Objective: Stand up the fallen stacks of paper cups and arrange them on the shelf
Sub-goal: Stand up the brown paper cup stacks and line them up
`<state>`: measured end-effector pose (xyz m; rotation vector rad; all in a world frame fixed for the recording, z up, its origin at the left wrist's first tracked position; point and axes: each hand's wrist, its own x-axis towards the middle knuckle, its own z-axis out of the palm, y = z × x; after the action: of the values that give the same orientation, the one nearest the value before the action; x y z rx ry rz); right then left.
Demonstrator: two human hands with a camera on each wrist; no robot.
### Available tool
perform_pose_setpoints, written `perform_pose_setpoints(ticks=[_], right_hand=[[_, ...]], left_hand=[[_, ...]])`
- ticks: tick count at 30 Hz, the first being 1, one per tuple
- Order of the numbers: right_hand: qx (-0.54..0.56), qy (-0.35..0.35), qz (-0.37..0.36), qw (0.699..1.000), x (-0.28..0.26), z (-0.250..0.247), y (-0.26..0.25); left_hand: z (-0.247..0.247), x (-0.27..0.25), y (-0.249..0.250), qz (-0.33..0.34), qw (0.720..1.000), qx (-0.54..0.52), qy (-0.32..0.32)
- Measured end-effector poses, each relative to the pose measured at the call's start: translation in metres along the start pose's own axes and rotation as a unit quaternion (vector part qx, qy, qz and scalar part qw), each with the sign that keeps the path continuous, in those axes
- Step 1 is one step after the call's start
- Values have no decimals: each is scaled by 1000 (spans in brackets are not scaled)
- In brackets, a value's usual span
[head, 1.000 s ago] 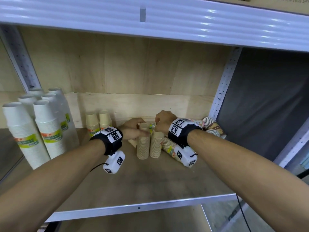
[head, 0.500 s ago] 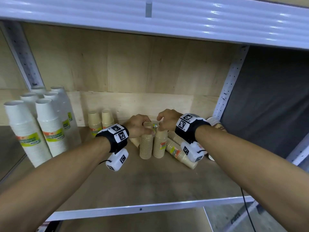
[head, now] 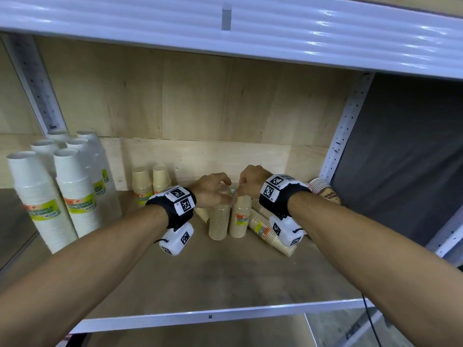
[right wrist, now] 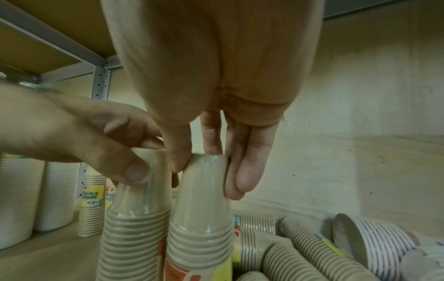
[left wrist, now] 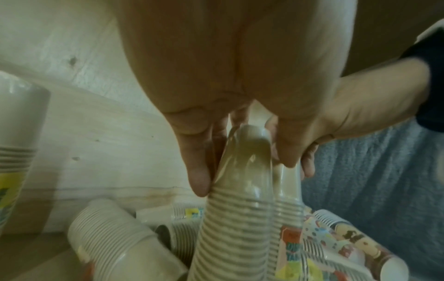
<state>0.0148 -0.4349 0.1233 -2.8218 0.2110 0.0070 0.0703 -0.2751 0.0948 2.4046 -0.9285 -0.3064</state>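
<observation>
Two wrapped stacks of tan paper cups stand upright, bottoms up, side by side at the middle of the shelf (head: 225, 284). My left hand (head: 213, 187) pinches the top of the left stack (head: 219, 221) (left wrist: 240, 218) between thumb and fingers. Beside it, my right hand (head: 248, 184) pinches the top of the right stack (head: 240, 219) (right wrist: 201, 209). More tan stacks (head: 268, 230) lie fallen just right of them under my right wrist, and another fallen stack (left wrist: 108, 243) lies to the left behind.
Tall white cup stacks (head: 75, 196) stand at the left end, with two short tan stacks (head: 150, 181) upright near the back wall. Patterned cup stacks (head: 323, 191) lie fallen in the right rear corner by the metal upright (head: 340, 136). The upper shelf (head: 225, 28) hangs overhead.
Both hands have stayed on the tops of the two upright tan stacks; the stacks stand a little closer together and straighter than a second ago.
</observation>
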Motion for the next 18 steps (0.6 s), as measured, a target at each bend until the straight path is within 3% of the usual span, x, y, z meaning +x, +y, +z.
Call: perform_pose_setpoints(ticks=[4, 9, 18], right_hand=[[-5, 4, 5, 1000, 3, 2, -1], [-20, 11, 12, 1000, 6, 5, 1], [-43, 15, 26, 999, 12, 6, 3]], left_hand=[[-8, 0, 3, 18, 998, 36, -42], [-12, 2, 1, -5, 998, 60, 13], [-11, 2, -2, 6, 999, 42, 12]])
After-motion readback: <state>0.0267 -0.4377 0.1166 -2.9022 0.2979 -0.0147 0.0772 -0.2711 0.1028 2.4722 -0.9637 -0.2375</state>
